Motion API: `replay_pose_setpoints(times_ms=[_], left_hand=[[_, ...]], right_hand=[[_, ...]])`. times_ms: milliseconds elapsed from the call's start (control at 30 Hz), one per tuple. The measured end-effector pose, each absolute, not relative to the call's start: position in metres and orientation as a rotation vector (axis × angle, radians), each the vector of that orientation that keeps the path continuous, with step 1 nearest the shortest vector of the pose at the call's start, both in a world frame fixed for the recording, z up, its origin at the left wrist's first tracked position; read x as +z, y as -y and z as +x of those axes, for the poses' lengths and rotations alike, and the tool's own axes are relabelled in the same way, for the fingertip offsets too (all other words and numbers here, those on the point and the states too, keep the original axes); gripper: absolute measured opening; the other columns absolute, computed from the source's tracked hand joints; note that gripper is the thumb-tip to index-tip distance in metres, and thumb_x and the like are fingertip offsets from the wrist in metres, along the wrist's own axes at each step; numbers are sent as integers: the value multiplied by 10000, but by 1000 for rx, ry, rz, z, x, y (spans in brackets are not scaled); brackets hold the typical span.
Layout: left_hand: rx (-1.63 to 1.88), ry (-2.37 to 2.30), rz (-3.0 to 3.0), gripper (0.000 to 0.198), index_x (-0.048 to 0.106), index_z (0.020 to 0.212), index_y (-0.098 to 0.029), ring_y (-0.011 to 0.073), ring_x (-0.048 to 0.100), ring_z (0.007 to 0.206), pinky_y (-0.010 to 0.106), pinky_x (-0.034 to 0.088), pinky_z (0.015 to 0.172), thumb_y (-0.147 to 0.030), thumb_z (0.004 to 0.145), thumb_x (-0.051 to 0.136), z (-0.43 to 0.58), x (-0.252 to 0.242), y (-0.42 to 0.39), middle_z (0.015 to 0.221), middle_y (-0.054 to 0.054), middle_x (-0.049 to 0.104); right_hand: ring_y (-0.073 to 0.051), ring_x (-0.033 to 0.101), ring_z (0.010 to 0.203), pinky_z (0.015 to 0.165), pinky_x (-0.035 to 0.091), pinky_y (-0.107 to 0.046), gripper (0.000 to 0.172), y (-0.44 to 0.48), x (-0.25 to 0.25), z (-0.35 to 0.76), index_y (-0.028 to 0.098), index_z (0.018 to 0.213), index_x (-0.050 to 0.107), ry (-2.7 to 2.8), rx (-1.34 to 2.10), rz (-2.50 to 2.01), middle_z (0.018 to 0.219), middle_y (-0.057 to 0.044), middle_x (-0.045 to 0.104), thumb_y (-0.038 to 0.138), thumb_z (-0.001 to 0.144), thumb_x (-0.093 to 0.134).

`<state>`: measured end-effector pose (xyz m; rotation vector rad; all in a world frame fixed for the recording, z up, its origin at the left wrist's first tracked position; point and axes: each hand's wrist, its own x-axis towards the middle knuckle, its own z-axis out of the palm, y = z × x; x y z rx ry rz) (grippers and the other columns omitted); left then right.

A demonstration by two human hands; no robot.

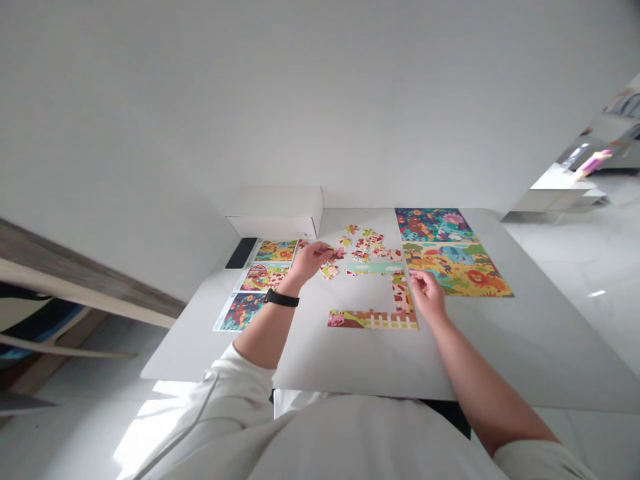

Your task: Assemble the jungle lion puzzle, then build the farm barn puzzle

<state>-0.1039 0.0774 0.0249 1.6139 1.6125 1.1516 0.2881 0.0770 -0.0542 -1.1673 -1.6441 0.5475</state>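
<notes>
A partly joined jigsaw puzzle (373, 320) lies on the white table, its lower strip showing a fence and a pig, its right side rising to a green and pale-blue strip. My left hand (313, 260), a black band on its wrist, is closed in a pinch at the loose pieces, with a pinkish puzzle piece (340, 253) at its fingertips. Several loose puzzle pieces (367, 245) are scattered beyond the joined part. Beside the puzzle's right edge, my right hand (429, 293) has loosely bent fingers, thumb and forefinger apart, with nothing visible between them.
Two finished puzzles, a dark-blue one (435, 225) and a yellow animal scene (460, 270), lie at the right. At left are a picture sheet (260, 277) and a black phone (241, 253). A white box (275, 212) stands at the back against the wall.
</notes>
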Motion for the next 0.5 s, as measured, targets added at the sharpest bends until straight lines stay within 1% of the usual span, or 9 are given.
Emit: replay_pose_setpoints(times_ms=[100,167,233,300,333,400,467,500], left_hand=[[1242,-1372,1406,463,749,983,-181,226,778,933,318,600,791,-627,875,812,-94,18,-36,995,96,825],[1280,-1281,1330,489,735,977,-172,227,788,961,324,608,811,-637,867,836,-87,17,-16,1011,104,825],[1309,-1196,1290,495,727,992,-169,233,797,988,331,605,832,-631,867,852,-80,15,-2,1023,108,826],[1324,-1115,1270,484,719,1007,-170,244,801,1023,338,595,851,-614,875,860,-72,8,7,1044,112,825],[1335,-1086,1261,476,713,1007,-172,247,801,1031,337,590,852,-604,879,863,-68,3,10,1049,111,822],[1363,-1054,1239,461,704,1007,-174,239,793,1028,332,581,848,-590,889,861,-61,-8,15,1061,102,811],[1387,-1039,1224,462,703,1024,-176,214,775,980,322,579,829,-582,882,869,-56,-20,19,1054,87,797],[1388,-1030,1223,470,704,1048,-178,200,763,950,317,579,819,-577,872,880,-55,-24,20,1042,78,791]], right_hand=[[-278,754,922,850,626,-444,301,-77,-40,281,258,1177,742,1704,545,-1116,1056,-110,803,457,1008,592],[-272,744,910,854,619,-446,313,-75,-29,271,263,1204,739,1764,593,-1088,1070,-104,798,463,1006,601],[-259,731,873,830,618,-433,336,-72,-19,256,272,1231,734,1814,704,-1076,1077,-93,794,487,996,629],[-256,730,859,809,611,-418,348,-65,-13,236,279,1226,729,1829,859,-1053,1023,-76,788,517,984,649],[-257,735,882,831,608,-415,355,-61,-12,225,286,1236,724,1830,933,-1037,999,-65,784,530,989,647],[-257,742,909,810,604,-396,377,-50,-12,201,305,1244,709,1793,1065,-1034,995,-46,778,570,982,655],[-248,744,885,771,599,-380,410,-38,-14,180,312,1220,692,1748,1189,-1052,1033,-35,788,613,942,705],[-243,743,873,780,600,-382,425,-32,-16,171,308,1197,687,1725,1240,-1057,1036,-31,797,630,922,725]])
